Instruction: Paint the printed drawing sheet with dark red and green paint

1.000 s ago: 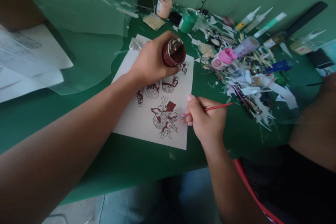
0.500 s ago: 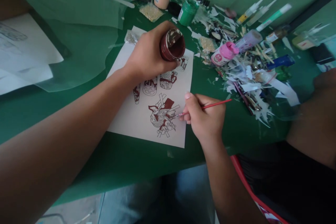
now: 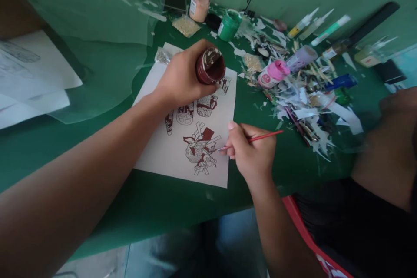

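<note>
A white sheet of paper [image 3: 156, 147] lies on the green tabletop, printed with line drawings partly filled in dark red. My left hand [image 3: 182, 74] is wrapped round an uncapped jar of dark red paint [image 3: 211, 67], held over the upper part of the sheet. Between the fingers of my right hand [image 3: 250, 150] is a thin red paintbrush [image 3: 265, 136]. Its tip meets or nearly meets the right side of the lowest drawing [image 3: 200, 152]; contact cannot be made out. My left hand and the jar hide part of the upper drawings.
Behind the paper stand a peach paint jar [image 3: 200, 4] and a green paint jar [image 3: 230, 25]. To the right, a pink paint bottle [image 3: 274, 74] lies against a heap of paper scraps [image 3: 306, 108]. Another person's arm [image 3: 384, 139] rests at the right; clear plastic sheeting [image 3: 97, 52] covers the left.
The view has shifted slightly, so most things sit a little lower and further left. Both hands keep their hold on the jar and the paintbrush.
</note>
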{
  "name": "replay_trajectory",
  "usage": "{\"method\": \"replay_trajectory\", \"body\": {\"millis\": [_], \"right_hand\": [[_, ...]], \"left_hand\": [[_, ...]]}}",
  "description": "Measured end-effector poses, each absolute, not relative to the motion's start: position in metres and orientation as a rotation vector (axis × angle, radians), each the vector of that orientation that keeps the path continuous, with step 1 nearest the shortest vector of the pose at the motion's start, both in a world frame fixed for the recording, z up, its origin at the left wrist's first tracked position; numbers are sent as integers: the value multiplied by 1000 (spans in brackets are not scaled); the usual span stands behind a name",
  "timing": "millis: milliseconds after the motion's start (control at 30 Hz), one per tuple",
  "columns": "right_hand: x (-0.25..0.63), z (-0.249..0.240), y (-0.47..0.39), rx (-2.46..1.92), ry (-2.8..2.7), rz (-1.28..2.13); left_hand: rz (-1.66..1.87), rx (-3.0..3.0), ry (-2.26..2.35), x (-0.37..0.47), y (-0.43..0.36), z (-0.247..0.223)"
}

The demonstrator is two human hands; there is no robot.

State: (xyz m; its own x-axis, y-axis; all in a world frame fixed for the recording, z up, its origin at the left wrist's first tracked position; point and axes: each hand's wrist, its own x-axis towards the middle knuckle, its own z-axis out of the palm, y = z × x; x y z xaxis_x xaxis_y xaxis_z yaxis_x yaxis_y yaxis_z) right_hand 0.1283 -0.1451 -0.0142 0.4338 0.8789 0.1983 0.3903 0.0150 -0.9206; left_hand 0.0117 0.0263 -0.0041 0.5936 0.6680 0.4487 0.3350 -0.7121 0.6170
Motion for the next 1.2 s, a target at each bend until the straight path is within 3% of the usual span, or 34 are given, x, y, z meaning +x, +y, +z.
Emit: {"method": "replay_trajectory", "body": {"millis": [1200], "right_hand": [[131, -15, -147, -1614, -1215, 444]], "left_hand": [[1111, 2343, 691, 17, 33, -11]]}}
